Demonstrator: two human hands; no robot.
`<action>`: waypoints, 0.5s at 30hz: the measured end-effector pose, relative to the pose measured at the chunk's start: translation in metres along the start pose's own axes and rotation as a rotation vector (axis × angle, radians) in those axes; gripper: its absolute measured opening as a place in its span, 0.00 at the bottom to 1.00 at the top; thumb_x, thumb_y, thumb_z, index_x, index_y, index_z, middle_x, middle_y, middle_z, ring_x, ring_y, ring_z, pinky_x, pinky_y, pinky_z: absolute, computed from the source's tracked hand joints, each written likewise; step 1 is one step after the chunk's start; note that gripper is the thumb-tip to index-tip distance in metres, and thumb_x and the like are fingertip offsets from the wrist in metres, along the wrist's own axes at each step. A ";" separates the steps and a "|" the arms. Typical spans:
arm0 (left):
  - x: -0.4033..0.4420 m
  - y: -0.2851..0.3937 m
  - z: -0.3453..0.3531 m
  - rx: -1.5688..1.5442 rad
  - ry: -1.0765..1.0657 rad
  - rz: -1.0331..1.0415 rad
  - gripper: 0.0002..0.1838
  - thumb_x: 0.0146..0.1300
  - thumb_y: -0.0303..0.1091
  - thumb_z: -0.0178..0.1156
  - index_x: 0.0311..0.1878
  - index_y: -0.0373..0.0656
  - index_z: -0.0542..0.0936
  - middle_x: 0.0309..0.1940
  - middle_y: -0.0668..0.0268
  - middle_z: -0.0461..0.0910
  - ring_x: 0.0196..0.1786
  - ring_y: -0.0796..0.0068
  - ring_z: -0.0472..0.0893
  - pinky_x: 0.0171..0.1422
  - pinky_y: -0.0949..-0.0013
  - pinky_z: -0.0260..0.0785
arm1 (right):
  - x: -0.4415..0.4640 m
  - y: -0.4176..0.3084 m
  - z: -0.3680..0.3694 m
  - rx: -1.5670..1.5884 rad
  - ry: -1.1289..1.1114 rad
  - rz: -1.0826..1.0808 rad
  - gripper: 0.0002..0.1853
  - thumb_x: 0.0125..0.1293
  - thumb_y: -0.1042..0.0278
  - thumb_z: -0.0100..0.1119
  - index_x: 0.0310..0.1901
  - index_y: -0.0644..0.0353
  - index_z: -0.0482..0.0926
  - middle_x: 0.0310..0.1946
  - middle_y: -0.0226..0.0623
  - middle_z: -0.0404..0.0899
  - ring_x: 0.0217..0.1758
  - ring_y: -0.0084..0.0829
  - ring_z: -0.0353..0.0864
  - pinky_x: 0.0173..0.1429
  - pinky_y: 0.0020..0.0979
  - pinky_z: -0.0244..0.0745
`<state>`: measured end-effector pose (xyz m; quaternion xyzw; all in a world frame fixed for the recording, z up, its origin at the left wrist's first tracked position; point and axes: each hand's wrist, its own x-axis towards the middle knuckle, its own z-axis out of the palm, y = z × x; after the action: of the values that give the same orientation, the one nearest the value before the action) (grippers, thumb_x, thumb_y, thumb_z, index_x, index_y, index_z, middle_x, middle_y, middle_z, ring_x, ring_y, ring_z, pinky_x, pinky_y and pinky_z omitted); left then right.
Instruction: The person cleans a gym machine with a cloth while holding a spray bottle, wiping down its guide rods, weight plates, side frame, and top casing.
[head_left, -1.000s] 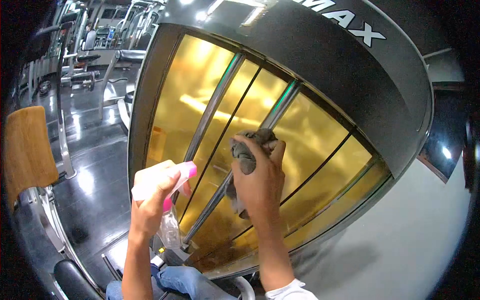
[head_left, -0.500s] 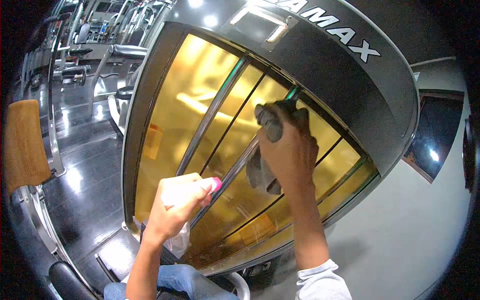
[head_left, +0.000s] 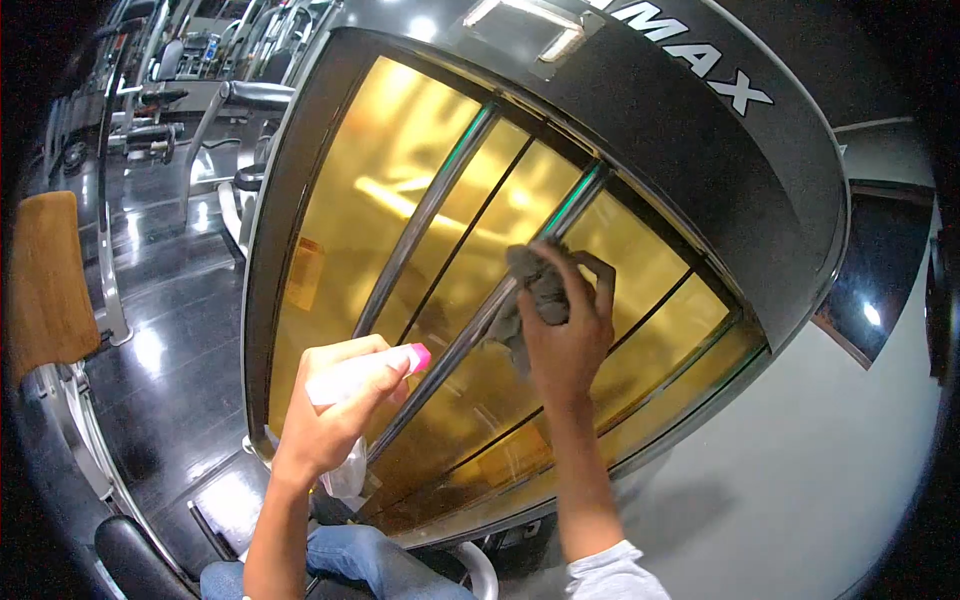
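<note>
My left hand [head_left: 340, 400] is wrapped round a spray bottle [head_left: 345, 472] with a pink nozzle tip and a clear body. In my right hand [head_left: 568, 335] is a crumpled grey cloth [head_left: 540, 285], held against the right one of two metal rods [head_left: 460, 350]. The rods run diagonally in front of a gold-tinted panel [head_left: 400, 130]. My fingers and the cloth hide part of that rod.
A dark curved housing [head_left: 690, 150] with white letters frames the panel. Gym machines [head_left: 150, 125] stand at the upper left, with a brown pad [head_left: 55, 280] at the far left. A grey wall [head_left: 760, 470] lies to the right.
Since half a second ago, my right hand and the cloth have moved down and slightly left along the rod. My left hand, with the bottle, has shifted slightly left.
</note>
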<state>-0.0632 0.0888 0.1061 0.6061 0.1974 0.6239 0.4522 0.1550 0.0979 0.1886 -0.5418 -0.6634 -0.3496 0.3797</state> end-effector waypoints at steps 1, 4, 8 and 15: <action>0.000 0.001 0.001 0.011 0.000 -0.029 0.20 0.66 0.44 0.61 0.25 0.37 0.80 0.18 0.68 0.77 0.25 0.82 0.74 0.31 0.75 0.64 | -0.001 0.004 0.010 0.118 0.120 0.007 0.25 0.53 0.69 0.70 0.55 0.40 0.80 0.50 0.39 0.73 0.50 0.46 0.80 0.54 0.41 0.78; 0.001 -0.004 0.001 0.030 -0.015 -0.042 0.20 0.66 0.44 0.60 0.25 0.36 0.80 0.19 0.67 0.79 0.25 0.81 0.75 0.32 0.75 0.65 | -0.035 -0.001 0.051 0.314 0.276 0.078 0.23 0.58 0.73 0.65 0.57 0.54 0.78 0.50 0.43 0.74 0.53 0.43 0.77 0.61 0.39 0.72; 0.000 -0.002 0.001 0.020 -0.023 -0.028 0.20 0.66 0.44 0.61 0.26 0.36 0.81 0.19 0.67 0.79 0.25 0.81 0.75 0.32 0.75 0.64 | -0.107 -0.014 0.099 0.767 0.348 0.485 0.17 0.66 0.70 0.62 0.55 0.64 0.74 0.48 0.41 0.76 0.53 0.36 0.77 0.60 0.38 0.72; -0.001 -0.002 -0.002 0.049 -0.005 -0.065 0.20 0.66 0.45 0.60 0.26 0.37 0.81 0.19 0.68 0.78 0.24 0.82 0.74 0.30 0.75 0.63 | -0.063 0.013 0.094 1.033 0.293 0.789 0.13 0.69 0.59 0.54 0.45 0.60 0.76 0.35 0.32 0.76 0.39 0.28 0.78 0.49 0.32 0.74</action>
<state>-0.0647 0.0895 0.1039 0.6117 0.2313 0.6024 0.4577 0.1640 0.1543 0.0899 -0.4394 -0.4392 0.1083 0.7761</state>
